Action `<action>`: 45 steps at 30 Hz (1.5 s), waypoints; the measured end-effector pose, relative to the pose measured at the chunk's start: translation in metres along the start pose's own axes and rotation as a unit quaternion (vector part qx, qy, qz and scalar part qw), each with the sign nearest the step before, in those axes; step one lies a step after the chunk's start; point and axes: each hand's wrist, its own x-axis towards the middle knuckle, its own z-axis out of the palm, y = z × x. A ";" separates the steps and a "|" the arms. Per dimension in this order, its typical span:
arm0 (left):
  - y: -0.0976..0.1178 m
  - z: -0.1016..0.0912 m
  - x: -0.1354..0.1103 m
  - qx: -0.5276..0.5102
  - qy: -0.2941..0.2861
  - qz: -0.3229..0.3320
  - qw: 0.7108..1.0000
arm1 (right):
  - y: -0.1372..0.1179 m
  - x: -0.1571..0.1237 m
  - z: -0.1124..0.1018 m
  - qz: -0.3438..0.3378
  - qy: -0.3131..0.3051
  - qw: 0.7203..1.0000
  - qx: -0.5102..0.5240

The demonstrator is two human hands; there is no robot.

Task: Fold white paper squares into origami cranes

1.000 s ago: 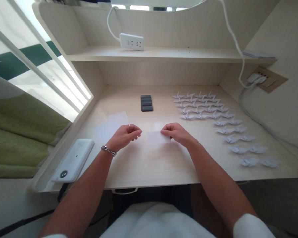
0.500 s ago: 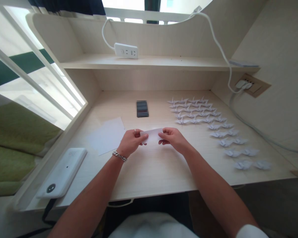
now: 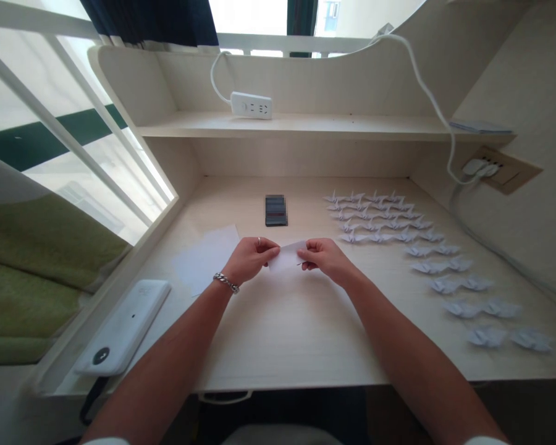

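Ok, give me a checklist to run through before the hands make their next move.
1. Left hand on the small paper: ok, at its left end.
2. Right hand on it: ok, at its right end.
3. Paper's edges lined up: cannot tell, too small.
4. Left hand off the loose paper: cannot tell, they overlap in view.
5. Paper birds apart from right hand: ok.

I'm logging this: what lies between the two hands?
A small white paper, pinched by the left hand and right hand, as the head view shows.
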 end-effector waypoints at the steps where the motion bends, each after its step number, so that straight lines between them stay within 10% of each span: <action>1: -0.002 0.001 0.002 0.013 -0.002 0.006 1.000 | 0.003 0.001 0.001 0.001 0.009 1.000 0.009; 8: -0.012 0.001 -0.001 0.041 0.063 0.105 0.992 | 0.016 -0.005 0.004 -0.123 0.101 0.987 -0.025; 13: -0.010 0.003 -0.012 0.109 0.183 0.318 0.924 | 0.006 -0.018 0.010 -0.314 0.152 0.931 -0.105; 17: -0.008 0.002 -0.015 0.121 0.209 0.368 0.898 | 0.001 -0.025 0.013 -0.355 0.165 0.907 -0.154; 35: -0.003 0.004 -0.020 0.094 0.207 0.342 0.912 | 0.005 -0.026 0.013 -0.356 0.209 0.897 -0.156; 42: -0.008 0.001 -0.015 0.016 0.028 0.040 0.999 | 0.014 -0.013 0.014 -0.156 0.141 0.977 0.031; 45: -0.013 0.001 -0.012 -0.012 -0.034 0.013 0.999 | 0.015 -0.009 0.014 -0.096 0.114 0.987 0.056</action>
